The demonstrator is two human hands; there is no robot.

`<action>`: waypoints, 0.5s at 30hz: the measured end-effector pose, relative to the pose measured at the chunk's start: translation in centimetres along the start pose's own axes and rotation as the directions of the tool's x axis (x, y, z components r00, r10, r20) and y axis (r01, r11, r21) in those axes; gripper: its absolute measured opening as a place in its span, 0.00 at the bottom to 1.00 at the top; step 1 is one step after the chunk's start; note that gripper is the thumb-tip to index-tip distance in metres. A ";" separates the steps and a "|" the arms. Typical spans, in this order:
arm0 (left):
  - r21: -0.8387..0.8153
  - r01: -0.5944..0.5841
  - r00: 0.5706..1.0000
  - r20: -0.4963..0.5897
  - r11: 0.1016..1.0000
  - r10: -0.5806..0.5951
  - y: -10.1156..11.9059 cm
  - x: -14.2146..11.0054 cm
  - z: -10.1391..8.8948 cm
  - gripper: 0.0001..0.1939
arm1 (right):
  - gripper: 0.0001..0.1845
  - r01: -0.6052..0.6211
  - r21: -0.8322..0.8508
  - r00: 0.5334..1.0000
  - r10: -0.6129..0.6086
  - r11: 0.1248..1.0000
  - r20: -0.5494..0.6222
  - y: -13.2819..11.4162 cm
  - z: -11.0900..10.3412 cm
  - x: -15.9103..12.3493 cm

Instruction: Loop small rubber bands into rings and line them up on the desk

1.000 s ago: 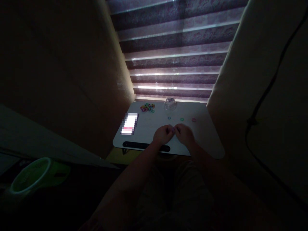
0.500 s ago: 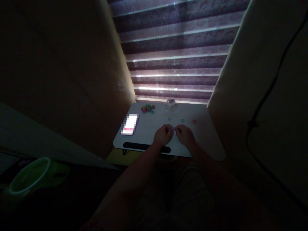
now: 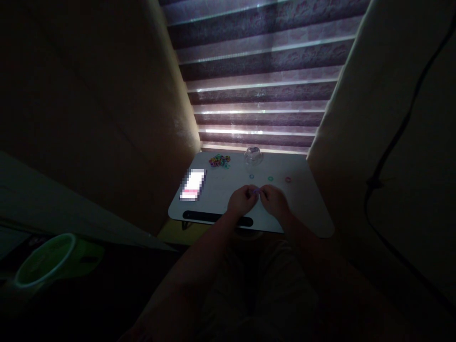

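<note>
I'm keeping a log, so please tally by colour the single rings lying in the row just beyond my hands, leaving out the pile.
Blue ring: 1
Green ring: 1
Pink ring: 1
Total: 3

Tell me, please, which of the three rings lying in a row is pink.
The pink ring is the rightmost of the row; the blue ring lies at the left end, the green ring in the middle.

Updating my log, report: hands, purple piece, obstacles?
Left hand, right hand: pinching purple piece between them. Blue ring, green ring, pink ring: beyond, untouched. No obstruction visible.
</note>
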State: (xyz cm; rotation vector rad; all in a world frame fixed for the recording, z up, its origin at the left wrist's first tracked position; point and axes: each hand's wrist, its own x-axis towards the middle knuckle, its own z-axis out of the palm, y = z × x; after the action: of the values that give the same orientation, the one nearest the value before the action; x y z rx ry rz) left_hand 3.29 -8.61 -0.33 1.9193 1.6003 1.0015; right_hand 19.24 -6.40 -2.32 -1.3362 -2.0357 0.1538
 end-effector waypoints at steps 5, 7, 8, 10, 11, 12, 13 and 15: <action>-0.010 0.002 1.000 -0.002 1.000 -0.002 0.0 0.0 0.0 0.12 | 0.10 -0.011 -0.041 1.000 0.011 0.999 0.001 -0.3 0.0 0.0; -0.032 0.006 1.000 -0.017 0.999 -0.006 -0.1 0.0 0.1 0.11 | 0.10 -0.011 -0.048 1.000 0.011 0.999 0.003 -0.3 0.0 -0.1; -0.041 0.012 1.000 -0.025 0.999 -0.013 -0.1 0.0 0.1 0.11 | 0.10 -0.011 -0.050 1.000 0.012 0.999 0.003 -0.4 0.0 -0.1; -0.054 0.027 0.999 -0.034 0.998 -0.029 -0.2 0.0 0.1 0.11 | 0.10 -0.012 -0.054 1.000 0.012 0.998 0.001 -0.4 -0.1 -0.1; -0.057 0.032 0.999 -0.036 0.998 -0.034 -0.2 0.0 0.1 0.11 | 0.10 -0.011 -0.054 1.000 0.011 0.998 0.001 -0.4 -0.1 -0.1; -0.059 0.032 0.999 -0.035 0.998 -0.035 -0.2 0.0 0.1 0.11 | 0.10 -0.009 -0.053 1.000 0.009 0.999 0.000 -0.4 -0.1 -0.1; -0.062 0.029 0.999 -0.034 0.998 -0.031 -0.2 0.0 0.1 0.10 | 0.11 -0.005 -0.053 1.000 0.005 0.999 0.000 -0.4 -0.2 -0.1; -0.069 0.015 0.999 -0.033 0.997 -0.017 -0.3 0.0 0.2 0.10 | 0.11 0.001 -0.051 1.000 -0.001 0.999 -0.001 -0.4 -0.2 -0.1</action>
State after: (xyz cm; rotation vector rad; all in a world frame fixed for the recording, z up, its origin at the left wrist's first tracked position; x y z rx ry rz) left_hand 3.22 -8.49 -0.65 1.8503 1.5760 1.0739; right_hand 19.08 -6.68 -2.06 -1.3660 -2.0524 0.1009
